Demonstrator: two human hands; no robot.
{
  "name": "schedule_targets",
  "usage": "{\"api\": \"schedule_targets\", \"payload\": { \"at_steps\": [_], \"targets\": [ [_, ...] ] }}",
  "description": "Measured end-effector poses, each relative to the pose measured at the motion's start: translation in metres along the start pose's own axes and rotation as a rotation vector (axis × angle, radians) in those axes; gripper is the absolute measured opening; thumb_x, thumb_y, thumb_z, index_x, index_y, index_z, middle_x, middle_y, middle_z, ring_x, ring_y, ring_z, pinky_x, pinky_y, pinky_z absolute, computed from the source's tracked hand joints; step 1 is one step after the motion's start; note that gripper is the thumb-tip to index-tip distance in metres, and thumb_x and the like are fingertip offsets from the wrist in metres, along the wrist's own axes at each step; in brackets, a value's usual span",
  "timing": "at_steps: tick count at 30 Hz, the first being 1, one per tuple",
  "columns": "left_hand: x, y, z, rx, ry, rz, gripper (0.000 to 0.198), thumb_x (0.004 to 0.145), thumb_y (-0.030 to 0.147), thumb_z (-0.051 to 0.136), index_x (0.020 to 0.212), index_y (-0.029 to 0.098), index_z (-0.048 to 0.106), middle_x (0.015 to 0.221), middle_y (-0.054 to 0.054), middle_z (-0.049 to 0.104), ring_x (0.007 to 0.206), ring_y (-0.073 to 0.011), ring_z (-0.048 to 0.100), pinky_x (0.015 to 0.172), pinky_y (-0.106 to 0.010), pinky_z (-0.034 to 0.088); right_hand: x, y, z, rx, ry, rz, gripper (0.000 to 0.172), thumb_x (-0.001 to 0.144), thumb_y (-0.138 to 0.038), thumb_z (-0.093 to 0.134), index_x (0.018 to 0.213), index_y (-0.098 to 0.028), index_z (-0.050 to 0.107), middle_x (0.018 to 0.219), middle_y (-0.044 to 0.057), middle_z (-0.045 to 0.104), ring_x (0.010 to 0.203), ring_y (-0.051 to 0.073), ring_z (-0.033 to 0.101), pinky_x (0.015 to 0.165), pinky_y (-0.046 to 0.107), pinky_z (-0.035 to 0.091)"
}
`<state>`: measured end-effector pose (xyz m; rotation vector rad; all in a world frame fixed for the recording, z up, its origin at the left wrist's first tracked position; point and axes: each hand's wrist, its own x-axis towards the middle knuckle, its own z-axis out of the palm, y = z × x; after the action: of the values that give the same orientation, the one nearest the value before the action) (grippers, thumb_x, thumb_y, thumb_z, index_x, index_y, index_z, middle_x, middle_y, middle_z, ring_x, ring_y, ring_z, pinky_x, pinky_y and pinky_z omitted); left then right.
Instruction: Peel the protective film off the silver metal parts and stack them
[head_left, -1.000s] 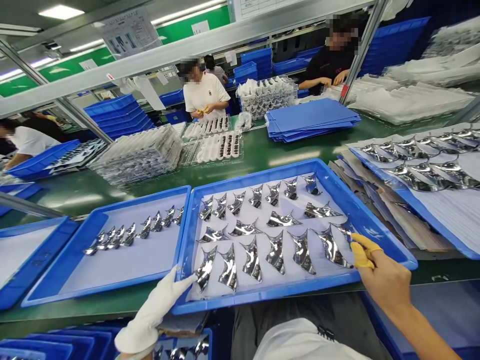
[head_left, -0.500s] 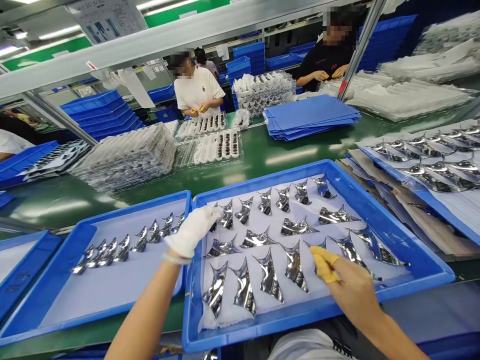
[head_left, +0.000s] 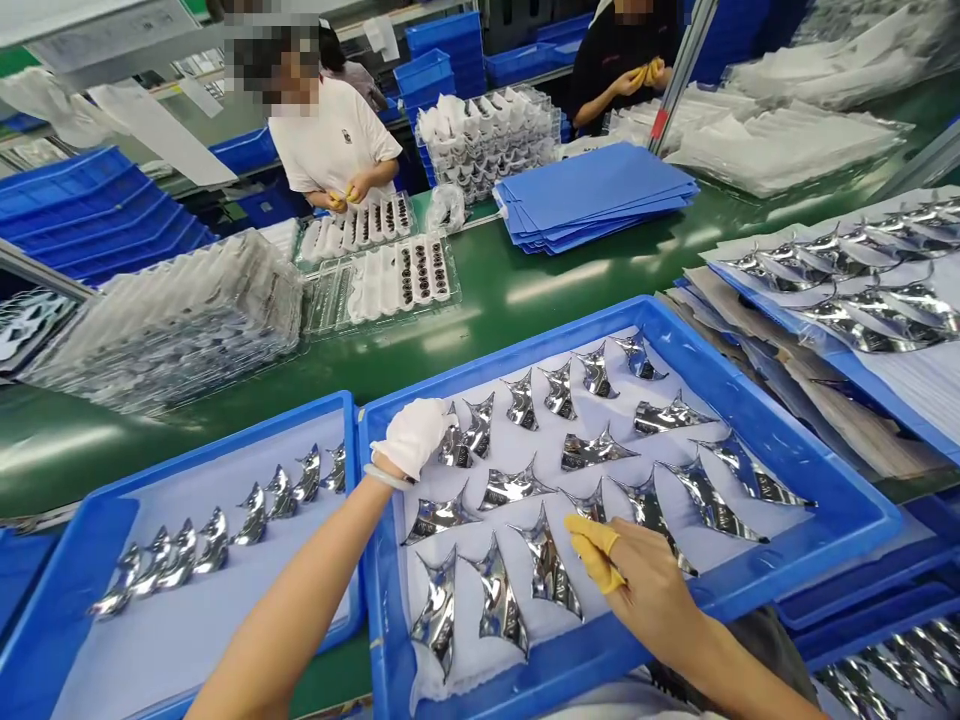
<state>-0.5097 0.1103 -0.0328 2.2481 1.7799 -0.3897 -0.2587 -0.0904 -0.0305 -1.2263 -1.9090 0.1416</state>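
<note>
My left hand (head_left: 414,436), in a white glove, is closed over a shiny chrome piece (head_left: 454,446) at the back left of the blue tray (head_left: 817,470) in front of me. That tray holds several chrome, fin-shaped pieces (head_left: 592,450) on white paper. My right hand (head_left: 645,585), with yellow finger cots on two fingers, rests low over the tray's front, fingertips touching a chrome piece (head_left: 592,508). A second blue tray (head_left: 67,570) to the left carries a row of overlapped chrome pieces (head_left: 247,515).
A green conveyor belt (head_left: 510,300) runs behind the trays with clear plastic blister trays (head_left: 180,320) and a stack of blue sheets (head_left: 592,195). More chrome parts (head_left: 847,280) lie at right. Two people work across the belt.
My left hand rose from the tray's front edge to the back-left pieces and closed on one. My right hand slid left from the right rim to the tray's middle front.
</note>
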Motion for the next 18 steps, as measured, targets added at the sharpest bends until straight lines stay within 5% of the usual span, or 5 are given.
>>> {"api": "schedule_targets", "payload": {
  "at_steps": [4,10,18],
  "targets": [
    [-0.002,-0.003,-0.007,-0.004,0.012,-0.006,0.032,0.094,0.043,0.056,0.106,0.015,0.065,0.104,-0.008,0.068,0.095,-0.0208,0.066,0.086,-0.043,0.053,-0.006,0.000,0.000,-0.022,-0.007,0.035,0.014,0.095,-0.011,0.053,0.098,-0.012,0.067,0.063,0.003,0.066,0.050,0.012,0.055,0.051,0.026,0.046],
    [-0.013,-0.036,-0.017,-0.007,0.097,-0.120,0.032,0.094,0.042,0.056,0.111,0.016,0.064,0.107,-0.008,0.067,0.096,-0.0212,0.066,0.085,-0.042,0.053,-0.023,-0.006,-0.015,-0.012,0.002,0.106,0.019,0.094,-0.010,0.053,0.106,-0.015,0.067,0.071,0.003,0.070,0.055,0.013,0.061,0.054,0.026,0.049],
    [-0.042,-0.037,-0.018,-0.024,0.162,-0.253,0.030,0.094,0.039,0.057,0.110,0.016,0.064,0.108,-0.008,0.067,0.096,-0.0207,0.066,0.086,-0.042,0.054,-0.030,-0.002,-0.017,0.082,-0.049,-0.042,0.022,0.097,-0.012,0.047,0.093,-0.015,0.069,0.055,0.001,0.059,0.046,0.012,0.051,0.049,0.026,0.040]
  ]
}}
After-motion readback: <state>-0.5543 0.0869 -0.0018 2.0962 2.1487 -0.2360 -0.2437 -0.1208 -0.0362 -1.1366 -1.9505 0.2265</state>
